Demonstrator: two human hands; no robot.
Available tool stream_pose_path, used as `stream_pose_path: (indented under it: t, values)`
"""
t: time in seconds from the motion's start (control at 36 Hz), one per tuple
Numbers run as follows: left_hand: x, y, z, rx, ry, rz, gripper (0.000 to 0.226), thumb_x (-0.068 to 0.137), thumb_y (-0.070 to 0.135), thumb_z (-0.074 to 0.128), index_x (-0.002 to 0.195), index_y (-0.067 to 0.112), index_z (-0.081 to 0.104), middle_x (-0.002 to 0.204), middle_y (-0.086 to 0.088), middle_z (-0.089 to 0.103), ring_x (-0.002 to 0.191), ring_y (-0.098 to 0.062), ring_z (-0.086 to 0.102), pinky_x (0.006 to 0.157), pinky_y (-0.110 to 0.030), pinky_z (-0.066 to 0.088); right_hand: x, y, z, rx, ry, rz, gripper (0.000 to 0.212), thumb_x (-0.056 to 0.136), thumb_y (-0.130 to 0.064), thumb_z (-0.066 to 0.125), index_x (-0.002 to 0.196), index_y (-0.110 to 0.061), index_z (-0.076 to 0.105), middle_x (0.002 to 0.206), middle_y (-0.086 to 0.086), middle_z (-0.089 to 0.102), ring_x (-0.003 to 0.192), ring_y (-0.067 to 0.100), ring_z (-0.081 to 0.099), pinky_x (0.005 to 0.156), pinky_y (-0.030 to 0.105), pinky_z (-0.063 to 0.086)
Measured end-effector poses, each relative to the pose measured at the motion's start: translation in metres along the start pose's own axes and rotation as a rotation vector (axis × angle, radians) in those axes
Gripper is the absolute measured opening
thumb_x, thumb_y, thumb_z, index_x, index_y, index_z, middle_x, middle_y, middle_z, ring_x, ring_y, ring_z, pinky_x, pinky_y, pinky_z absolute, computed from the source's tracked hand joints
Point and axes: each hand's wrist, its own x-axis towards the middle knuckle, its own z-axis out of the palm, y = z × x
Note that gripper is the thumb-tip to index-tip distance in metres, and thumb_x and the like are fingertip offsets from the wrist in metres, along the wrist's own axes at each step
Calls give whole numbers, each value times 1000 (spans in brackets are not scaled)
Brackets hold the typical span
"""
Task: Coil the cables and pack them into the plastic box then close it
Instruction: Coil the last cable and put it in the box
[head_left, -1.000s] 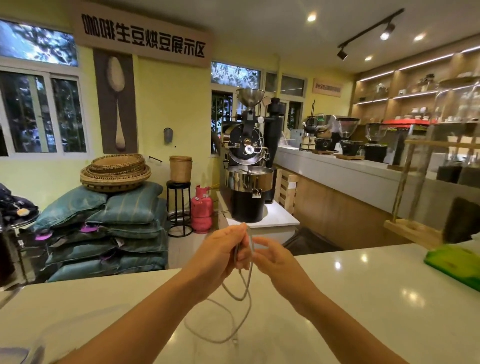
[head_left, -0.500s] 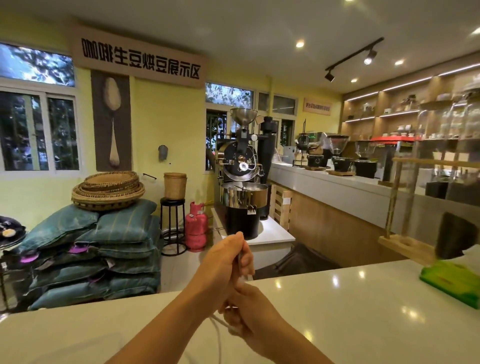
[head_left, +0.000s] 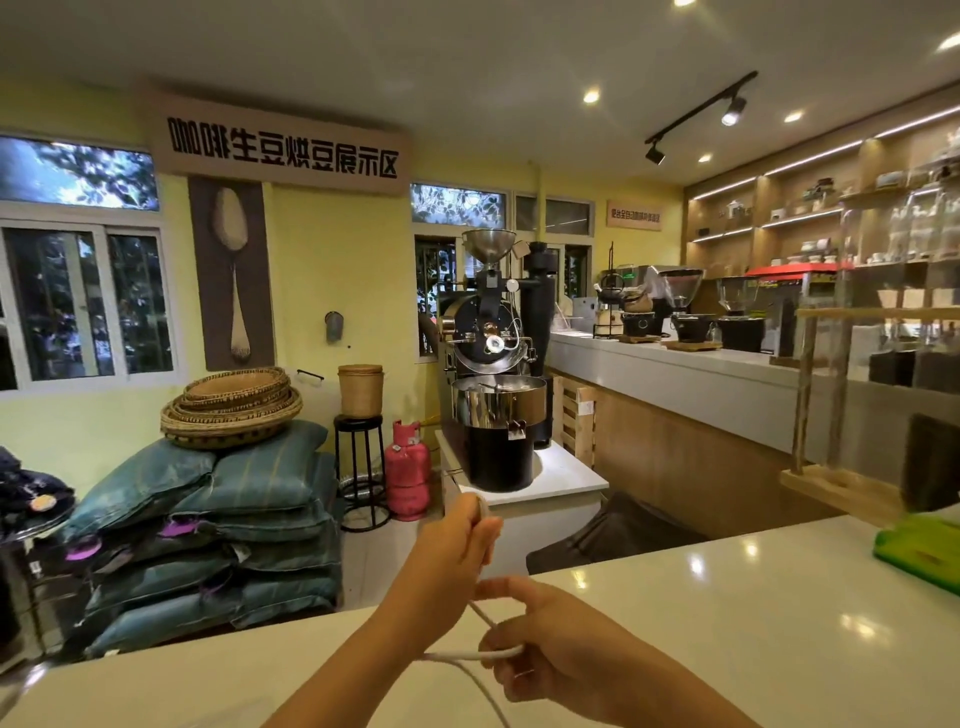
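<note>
A thin white cable (head_left: 470, 656) runs between my two hands above the white counter (head_left: 727, 623). My left hand (head_left: 452, 556) is raised at the counter's far edge, its fingers curled round the cable's upper part, with a bit of cable showing above the fist. Lower and nearer, my right hand (head_left: 540, 649) grips a lower stretch of the same cable, and a loose strand trails down to the bottom of the view. The plastic box is not in view.
A green object (head_left: 919, 558) lies at the counter's right edge, beside a wooden stand (head_left: 836, 488). Beyond the counter are a coffee roaster (head_left: 493, 395), stacked sacks (head_left: 218, 530) with woven baskets, a pink gas cylinder (head_left: 408, 470) and a stool.
The camera has tilted upward. My right hand went below the left and then drew the cable down and toward me, while my left hand stayed raised, gripping the cable.
</note>
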Motion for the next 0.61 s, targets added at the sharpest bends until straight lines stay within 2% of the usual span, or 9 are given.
stream_pose_path:
  t: [0.08,0.17,0.25,0.33,0.42,0.5,0.56,0.61]
  values:
    - [-1,-4,-2,166,-28,61,30,95,23,36,66,28,31,64,8,40,56,-6,37,57,-8,38,-4,-3,-2,-10,3,-26,18,92,-5,38,92,-14,53,56,5,62,46,10,55,51,20,47]
    - [-2,-7,-2,268,-43,112,31,95,25,35,66,32,26,67,11,38,59,-6,37,61,-8,38,-7,-6,-1,-50,-65,-75,35,95,-9,33,71,-13,59,56,3,58,48,9,54,53,20,47]
    - [-2,-9,-2,328,-47,120,32,95,26,33,66,34,23,70,14,36,61,-5,37,61,-8,38,-8,-8,1,-107,-131,-69,43,95,-13,30,65,-12,60,57,-1,61,55,9,54,58,19,48]
    - [-2,-14,-4,341,-36,108,31,96,26,33,67,34,24,70,14,36,60,-4,36,59,-6,36,-12,-15,0,-160,-169,-91,29,85,-20,39,63,-13,57,66,-2,61,67,8,53,65,18,45]
    - [-5,-20,-7,330,-22,101,32,96,24,34,66,32,25,69,12,36,59,-4,34,58,-10,37,-17,-23,1,-348,-69,-201,16,70,-20,52,54,-17,55,93,9,63,77,6,51,73,18,42]
    - [-7,-22,-9,325,-18,80,35,96,21,34,64,31,23,67,11,35,58,-5,33,59,-11,37,-31,-30,0,-424,-10,-351,12,63,-28,57,52,-24,55,100,-9,52,93,6,48,82,22,38]
    - [-8,-22,-10,311,-44,41,34,96,21,35,65,31,26,69,11,37,59,-4,34,57,-12,36,-39,-34,-5,-355,-16,-421,21,75,-27,60,55,-25,56,100,-14,53,96,5,49,80,20,38]
    - [-11,-23,-10,280,-78,16,31,97,21,34,67,30,30,69,10,40,59,-4,36,56,-14,34,-42,-41,-9,-298,-14,-443,24,87,-17,53,64,-18,57,94,-7,59,92,6,52,79,20,38]
